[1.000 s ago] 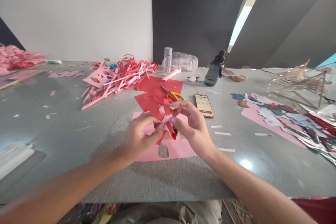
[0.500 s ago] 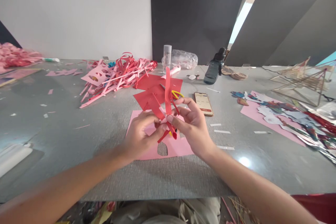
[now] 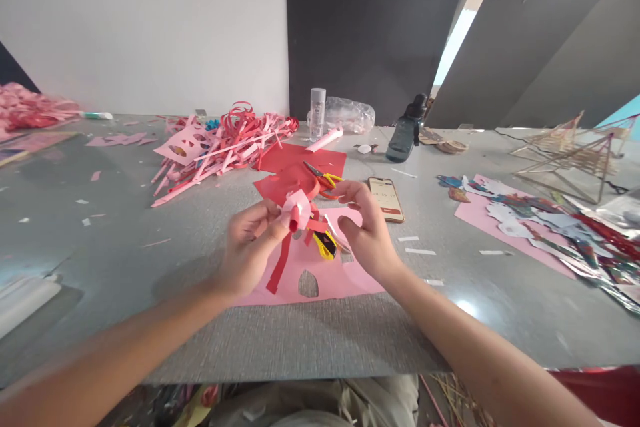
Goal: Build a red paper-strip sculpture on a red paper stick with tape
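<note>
My left hand [image 3: 249,247] pinches a small bundle of red and pink paper strips [image 3: 296,213], with one red strip hanging down from it. My right hand [image 3: 367,230] is just to the right, fingers curled and slightly apart, near the bundle's red loop but I cannot tell whether it grips it. Both hover over a pink sheet [image 3: 325,277] with a cut-out hole. A yellow-and-black cutter [image 3: 325,244] lies on that sheet between the hands.
Red sheets [image 3: 300,170] and yellow-handled scissors [image 3: 325,179] lie behind the hands, a phone [image 3: 386,199] to the right. A heap of pink and red strips [image 3: 225,143] sits at back left, coloured cut-outs [image 3: 540,220] at right, a bottle [image 3: 404,130] and a small tube [image 3: 317,113] behind.
The hands have drawn apart. The strip that stood upright has bent over, and the bundle now sits in my left hand, shifted left and slightly up.
</note>
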`<move>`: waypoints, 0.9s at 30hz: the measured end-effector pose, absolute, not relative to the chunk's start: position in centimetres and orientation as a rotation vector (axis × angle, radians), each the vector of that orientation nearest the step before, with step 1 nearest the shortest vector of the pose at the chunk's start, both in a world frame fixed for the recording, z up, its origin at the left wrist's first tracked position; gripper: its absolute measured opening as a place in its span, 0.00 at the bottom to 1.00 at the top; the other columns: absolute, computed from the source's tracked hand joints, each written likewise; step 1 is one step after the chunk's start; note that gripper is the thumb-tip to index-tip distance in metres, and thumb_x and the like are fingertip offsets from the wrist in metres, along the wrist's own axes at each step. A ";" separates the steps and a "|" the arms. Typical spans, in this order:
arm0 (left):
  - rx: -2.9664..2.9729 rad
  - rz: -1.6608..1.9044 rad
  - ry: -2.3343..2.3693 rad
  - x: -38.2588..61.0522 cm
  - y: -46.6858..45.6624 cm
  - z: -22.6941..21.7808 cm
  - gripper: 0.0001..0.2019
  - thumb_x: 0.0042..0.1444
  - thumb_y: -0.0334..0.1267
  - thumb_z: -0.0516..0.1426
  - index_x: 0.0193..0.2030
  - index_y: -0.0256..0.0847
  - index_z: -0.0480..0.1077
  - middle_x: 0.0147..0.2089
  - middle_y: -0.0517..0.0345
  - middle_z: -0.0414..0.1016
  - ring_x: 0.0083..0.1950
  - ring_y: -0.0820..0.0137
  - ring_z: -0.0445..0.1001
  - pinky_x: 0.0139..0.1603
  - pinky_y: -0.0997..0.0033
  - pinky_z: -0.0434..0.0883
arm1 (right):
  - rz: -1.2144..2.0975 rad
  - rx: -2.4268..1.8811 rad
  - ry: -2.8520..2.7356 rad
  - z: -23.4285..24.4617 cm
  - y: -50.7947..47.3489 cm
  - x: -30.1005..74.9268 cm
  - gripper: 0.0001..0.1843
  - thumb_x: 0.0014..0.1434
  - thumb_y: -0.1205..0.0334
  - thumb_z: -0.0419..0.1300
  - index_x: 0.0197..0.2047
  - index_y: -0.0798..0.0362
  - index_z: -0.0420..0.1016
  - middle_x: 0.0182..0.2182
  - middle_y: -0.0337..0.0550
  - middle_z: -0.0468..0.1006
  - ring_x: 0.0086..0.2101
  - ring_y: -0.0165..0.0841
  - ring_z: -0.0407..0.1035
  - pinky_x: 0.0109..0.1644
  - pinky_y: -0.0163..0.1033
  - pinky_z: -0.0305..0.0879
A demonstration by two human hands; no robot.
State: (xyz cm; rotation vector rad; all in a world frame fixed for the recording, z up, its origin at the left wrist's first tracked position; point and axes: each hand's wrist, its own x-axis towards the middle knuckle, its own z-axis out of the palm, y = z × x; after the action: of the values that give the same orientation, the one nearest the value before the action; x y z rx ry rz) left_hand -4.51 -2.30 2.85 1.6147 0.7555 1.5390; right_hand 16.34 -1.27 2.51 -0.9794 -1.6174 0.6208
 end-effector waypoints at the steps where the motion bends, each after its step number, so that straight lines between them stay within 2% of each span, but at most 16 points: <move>1: 1.554 1.546 0.720 -4.5 -2.1 2.9 0.13 0.62 0.44 0.64 0.29 0.43 0.71 0.29 0.60 0.68 0.32 0.70 0.67 0.35 0.68 0.67 | 0.572 -1.009 -1.687 2.2 -0.9 16.5 0.28 0.52 0.76 0.52 0.55 0.44 0.70 0.56 0.45 0.75 0.58 0.41 0.67 0.64 0.56 0.61; 7: 1.229 1.529 0.556 -5.0 -0.8 4.0 0.09 0.59 0.41 0.65 0.31 0.44 0.72 0.30 0.61 0.69 0.31 0.73 0.66 0.32 0.69 0.69 | 0.251 -1.013 -2.036 1.2 0.2 16.7 0.26 0.66 0.71 0.53 0.64 0.44 0.67 0.61 0.50 0.74 0.62 0.47 0.65 0.64 0.61 0.64; 13: 1.102 1.500 0.565 -6.5 -0.7 5.9 0.06 0.53 0.40 0.66 0.34 0.44 0.73 0.30 0.60 0.71 0.27 0.74 0.65 0.29 0.68 0.69 | 0.200 -1.025 -2.033 1.1 0.2 16.7 0.29 0.71 0.66 0.53 0.72 0.43 0.55 0.68 0.53 0.65 0.67 0.47 0.59 0.68 0.62 0.61; 15: 1.087 1.486 0.584 -7.2 -0.3 6.6 0.07 0.53 0.40 0.64 0.34 0.44 0.71 0.29 0.59 0.69 0.28 0.73 0.65 0.29 0.67 0.70 | 0.188 -1.035 -2.039 1.0 0.4 16.9 0.29 0.72 0.64 0.53 0.73 0.43 0.53 0.69 0.53 0.65 0.67 0.47 0.59 0.68 0.63 0.61; 21: 1.306 1.502 0.620 -9.0 1.3 7.7 0.16 0.58 0.46 0.57 0.24 0.44 0.58 0.23 0.61 0.53 0.26 0.72 0.57 0.30 0.63 0.70 | 0.166 -1.078 -2.074 0.5 1.0 17.0 0.26 0.72 0.62 0.53 0.71 0.44 0.58 0.65 0.53 0.70 0.66 0.50 0.61 0.65 0.63 0.63; 25: 1.294 1.565 0.653 -10.0 1.4 8.2 0.17 0.58 0.49 0.55 0.23 0.44 0.58 0.20 0.61 0.54 0.24 0.73 0.54 0.33 0.61 0.72 | 0.155 -1.082 -2.062 0.5 1.1 17.0 0.26 0.70 0.64 0.55 0.69 0.45 0.61 0.65 0.53 0.70 0.65 0.49 0.63 0.65 0.60 0.63; 27: 1.239 1.595 0.629 -10.2 1.3 8.4 0.17 0.58 0.49 0.55 0.22 0.43 0.59 0.19 0.61 0.55 0.24 0.73 0.56 0.34 0.59 0.74 | 0.181 -1.082 -2.060 0.9 0.9 17.1 0.24 0.69 0.66 0.55 0.67 0.45 0.64 0.62 0.53 0.74 0.60 0.48 0.67 0.61 0.56 0.66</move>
State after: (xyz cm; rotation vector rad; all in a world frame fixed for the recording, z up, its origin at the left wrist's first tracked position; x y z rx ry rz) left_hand -10.22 1.25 8.44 1.2394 0.6292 1.5955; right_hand 17.07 0.86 0.89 -1.0816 -2.0595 0.1810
